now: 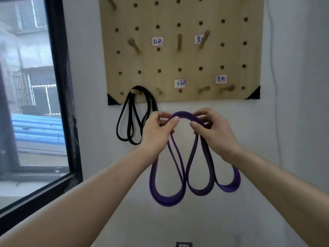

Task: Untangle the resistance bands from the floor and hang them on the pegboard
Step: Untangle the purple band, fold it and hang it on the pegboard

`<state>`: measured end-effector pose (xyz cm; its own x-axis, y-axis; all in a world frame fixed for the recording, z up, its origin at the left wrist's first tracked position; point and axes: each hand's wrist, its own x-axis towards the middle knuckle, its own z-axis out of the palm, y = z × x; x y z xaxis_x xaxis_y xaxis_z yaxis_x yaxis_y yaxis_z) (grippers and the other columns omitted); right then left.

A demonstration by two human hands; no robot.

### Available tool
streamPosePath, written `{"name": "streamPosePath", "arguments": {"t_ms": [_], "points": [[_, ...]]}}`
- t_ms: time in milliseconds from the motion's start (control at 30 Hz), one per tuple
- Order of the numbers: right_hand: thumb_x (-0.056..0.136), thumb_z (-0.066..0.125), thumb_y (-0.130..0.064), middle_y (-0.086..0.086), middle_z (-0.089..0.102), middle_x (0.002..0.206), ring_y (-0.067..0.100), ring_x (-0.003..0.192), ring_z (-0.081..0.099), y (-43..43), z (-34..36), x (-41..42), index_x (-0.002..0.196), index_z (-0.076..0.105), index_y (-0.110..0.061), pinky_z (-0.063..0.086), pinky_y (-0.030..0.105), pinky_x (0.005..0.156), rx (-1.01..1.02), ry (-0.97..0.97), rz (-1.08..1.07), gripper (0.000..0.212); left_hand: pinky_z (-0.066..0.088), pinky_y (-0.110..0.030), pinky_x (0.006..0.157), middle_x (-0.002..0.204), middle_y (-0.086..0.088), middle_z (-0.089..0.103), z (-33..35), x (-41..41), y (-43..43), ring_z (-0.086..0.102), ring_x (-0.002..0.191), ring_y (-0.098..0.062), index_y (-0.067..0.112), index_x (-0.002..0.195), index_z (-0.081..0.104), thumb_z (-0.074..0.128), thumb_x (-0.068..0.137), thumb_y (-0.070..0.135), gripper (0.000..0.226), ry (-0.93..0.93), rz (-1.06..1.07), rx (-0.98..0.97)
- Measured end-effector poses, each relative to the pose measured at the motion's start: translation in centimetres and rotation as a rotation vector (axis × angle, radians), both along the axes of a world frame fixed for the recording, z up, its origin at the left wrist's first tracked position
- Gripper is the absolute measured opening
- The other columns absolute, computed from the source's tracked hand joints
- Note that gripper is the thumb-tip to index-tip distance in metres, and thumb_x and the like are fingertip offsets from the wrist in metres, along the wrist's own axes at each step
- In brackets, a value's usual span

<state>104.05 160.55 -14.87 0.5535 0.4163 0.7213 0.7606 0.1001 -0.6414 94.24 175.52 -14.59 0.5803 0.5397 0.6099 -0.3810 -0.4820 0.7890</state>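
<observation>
The wide purple rubber resistance band (pixel 194 175), folded into hanging loops, is pinched at its top by the fingers of the left hand (pixel 156 132) and right hand (pixel 215 132) just below the wooden pegboard's (pixel 178 59) bottom edge, not yet hung, while a thin black band (pixel 133 120) already hangs from a peg at its bottom-left corner.

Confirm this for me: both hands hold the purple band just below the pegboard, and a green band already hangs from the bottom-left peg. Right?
Not quite. The head view shows the band hanging from the bottom-left peg is black, not green. The rest holds: the left hand and right hand hold the purple band just below the pegboard.
</observation>
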Motion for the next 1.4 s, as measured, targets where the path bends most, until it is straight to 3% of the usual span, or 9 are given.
{"name": "streamPosePath", "arguments": {"t_ms": [367,567,700,900,1100,1267,1400], "points": [[0.096,0.066,-0.029,-0.005,0.067,0.1,0.013,0.092,0.067,4.4,9.4,1.3,0.117,0.064,-0.025,0.054,0.028,0.081,0.044,-0.115,0.022,0.022,0.058,-0.045,0.092,0.1,-0.002,0.074,8.3,1.7,3.5,0.071,0.092,-0.018,0.027,0.107,0.063,0.07,0.091,0.042,0.024,-0.117,0.141,0.034],[0.095,0.068,-0.023,-0.001,0.07,0.096,0.019,0.088,0.068,8.0,12.5,2.1,0.111,0.066,-0.019,0.058,0.033,0.08,0.092,-0.111,0.05,0.017,0.059,-0.043,0.08,0.09,0.01,0.072,10.4,2.2,6.1,0.07,0.083,-0.012,0.031,0.104,0.066,0.063,0.094,0.048,0.019,-0.129,0.356,0.156],[0.094,0.069,-0.022,-0.001,0.072,0.093,0.018,0.086,0.068,10.0,13.3,3.6,0.106,0.067,-0.02,0.06,0.038,0.082,0.087,-0.136,0.063,0.013,0.058,-0.041,0.079,0.096,0.015,0.071,11.3,2.4,7.9,0.069,0.087,-0.013,0.036,0.107,0.068,0.061,0.094,0.052,0.022,-0.002,0.483,0.246],[0.093,0.069,-0.017,-0.003,0.068,0.087,0.01,0.08,0.064,12.0,12.8,6.0,0.102,0.068,-0.02,0.05,0.022,0.069,0.083,-0.167,0.051,0.01,0.055,-0.034,0.071,0.082,0.014,0.07,13.7,2.6,9.3,0.065,0.078,-0.012,0.037,0.091,0.075,0.062,0.091,0.055,0.022,0.295,0.778,0.691],[0.093,0.069,-0.015,-0.001,0.065,0.09,0.011,0.081,0.06,13.4,12.0,8.0,0.103,0.067,-0.017,0.048,0.021,0.07,0.085,-0.133,0.042,0.01,0.051,-0.042,0.092,0.09,0.013,0.072,14.3,4.3,10.7,0.066,0.089,-0.014,0.035,0.095,0.073,0.065,0.089,0.053,0.021,0.348,0.783,0.852],[0.093,0.068,-0.01,-0.012,0.063,0.087,0.001,0.083,0.06,14.1,10.6,9.3,0.101,0.065,-0.022,0.048,0.019,0.075,0.032,-0.216,-0.019,0.015,0.039,-0.035,0.09,0.099,0.012,0.072,13.4,5.6,12.1,0.065,0.098,-0.014,0.034,0.109,0.069,0.062,0.091,0.056,0.03,0.256,0.835,0.949],[0.088,0.074,-0.012,-0.018,0.061,0.085,-0.003,0.079,0.059,14.3,9.8,10.1,0.1,0.065,-0.024,0.046,0.015,0.071,-0.05,-0.321,-0.104,0.019,0.042,-0.033,0.088,0.1,0.014,0.071,12.8,5.6,13.2,0.064,0.098,-0.011,0.033,0.114,0.065,0.059,0.091,0.06,0.036,0.204,0.791,0.936]]}}
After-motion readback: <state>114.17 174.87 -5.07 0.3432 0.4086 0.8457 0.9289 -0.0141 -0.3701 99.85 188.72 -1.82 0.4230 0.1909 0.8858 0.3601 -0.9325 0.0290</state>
